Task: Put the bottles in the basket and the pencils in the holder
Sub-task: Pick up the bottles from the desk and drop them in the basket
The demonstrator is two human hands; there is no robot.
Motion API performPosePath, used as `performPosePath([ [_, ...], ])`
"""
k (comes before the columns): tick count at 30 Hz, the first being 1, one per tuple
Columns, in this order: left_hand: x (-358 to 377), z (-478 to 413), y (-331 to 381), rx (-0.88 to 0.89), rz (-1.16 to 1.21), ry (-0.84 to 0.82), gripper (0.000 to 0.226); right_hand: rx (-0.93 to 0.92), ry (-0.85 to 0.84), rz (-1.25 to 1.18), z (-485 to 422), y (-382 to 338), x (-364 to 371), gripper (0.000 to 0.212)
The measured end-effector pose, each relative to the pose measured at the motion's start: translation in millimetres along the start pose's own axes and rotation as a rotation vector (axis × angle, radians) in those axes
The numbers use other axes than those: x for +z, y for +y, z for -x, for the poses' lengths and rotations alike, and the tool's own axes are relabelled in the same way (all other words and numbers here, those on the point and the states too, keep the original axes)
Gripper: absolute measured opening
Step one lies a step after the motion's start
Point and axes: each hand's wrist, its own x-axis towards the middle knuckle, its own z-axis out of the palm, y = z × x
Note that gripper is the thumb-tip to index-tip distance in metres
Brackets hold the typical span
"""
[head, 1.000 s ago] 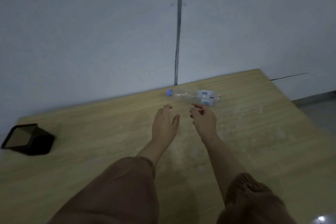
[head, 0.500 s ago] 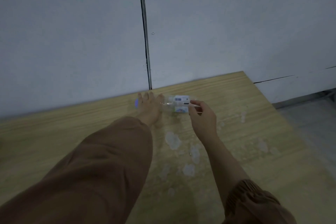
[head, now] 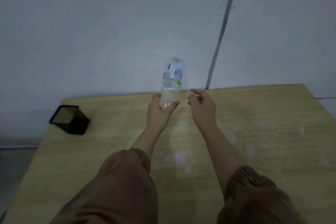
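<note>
Your left hand (head: 160,112) has its fingers (head: 156,96) wrapped round the neck end of the clear plastic water bottle (head: 171,82), which stands base-up above the far edge of the desk (head: 263,132); your right hand (head: 202,107) hangs just beside it, fingers loosely curled and holding nothing. Keep that grip firm, since thin plastic will likely flex. No basket is in view, only the black mesh pencil holder (head: 70,120) near the far left corner, so find the basket before carrying the bottle over.
</note>
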Motion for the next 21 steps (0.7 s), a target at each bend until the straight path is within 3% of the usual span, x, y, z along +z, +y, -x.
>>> performPosePath([
  [2,-50,10,6,0.041,0.086,0.097,0.054,-0.032,-0.074,-0.02,25,-23,42,0.014],
  [5,-133,24,8,0.11,0.136,0.267,0.048,-0.073,-0.195,-0.073,70,-57,114,0.014],
  [13,-359,67,-73,0.02,0.131,0.646,0.069,-0.14,-0.607,-0.156,227,-125,310,0.016],
  [21,-502,106,-210,-0.227,0.215,0.791,0.074,-0.139,-0.918,0.083,349,-84,455,0.024],
])
